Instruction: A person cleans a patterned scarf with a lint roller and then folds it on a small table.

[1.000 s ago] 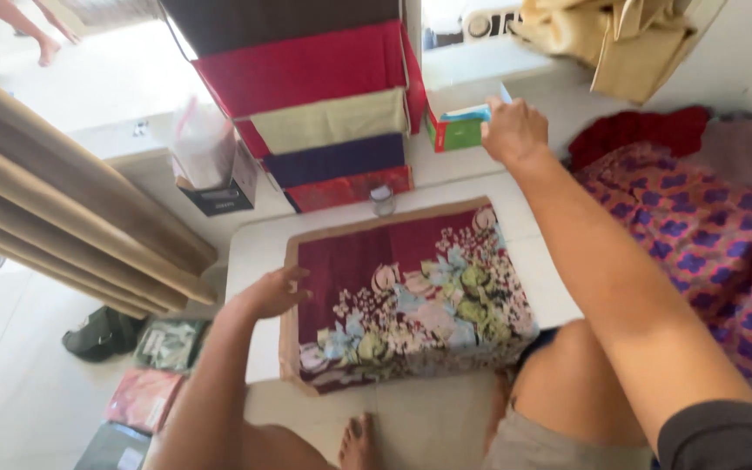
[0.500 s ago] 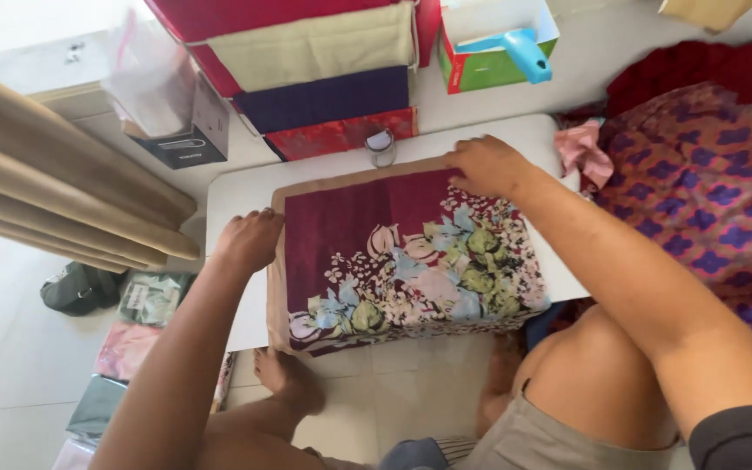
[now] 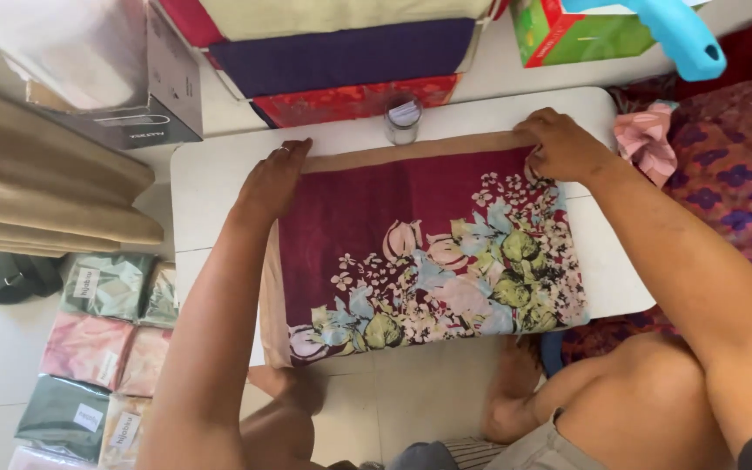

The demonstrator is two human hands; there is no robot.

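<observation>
Green-red carton (image 3: 567, 30), wrapped packets (image 3: 89, 348)

Maroon floral scarf (image 3: 411, 244), folded flat, tan border, on white table
</observation>
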